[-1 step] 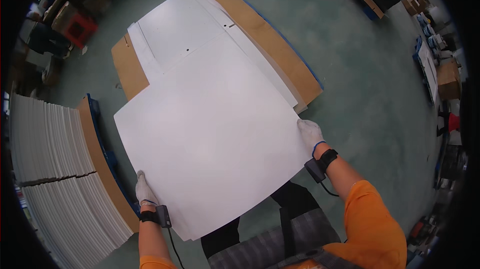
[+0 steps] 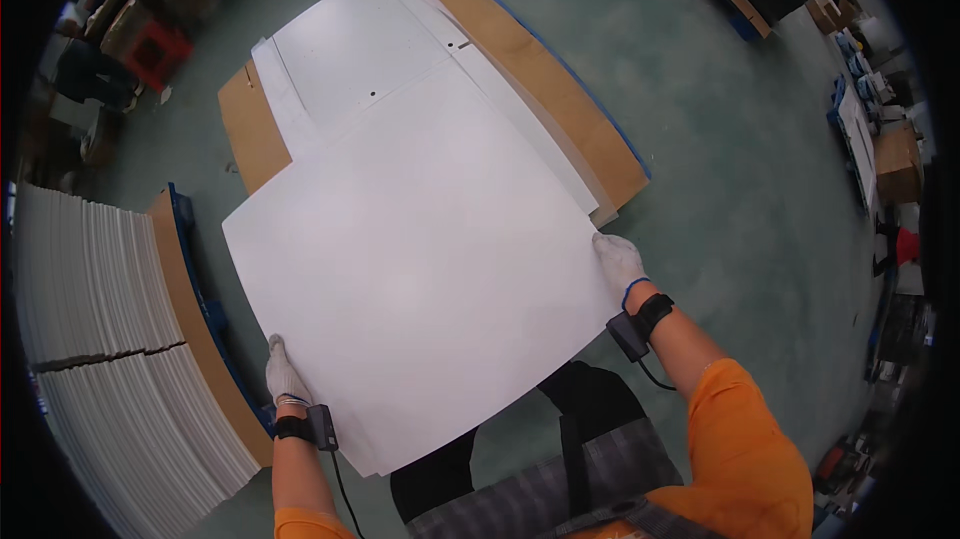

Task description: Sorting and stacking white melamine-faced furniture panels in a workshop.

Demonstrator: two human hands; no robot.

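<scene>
both gloved: left hand (image 2: 285, 374) and right hand (image 2: 620, 261) clamped on opposite edges of large white panel (image 2: 420, 269), held above cardboard-backed white sheets (image 2: 370, 49) on green floor (image 2: 720, 139).

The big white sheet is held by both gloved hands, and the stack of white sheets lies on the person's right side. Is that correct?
Not quite. In the head view the stack of white sheets lies on the person's left. The left hand and right hand, both gloved, do hold the big white sheet.
</scene>
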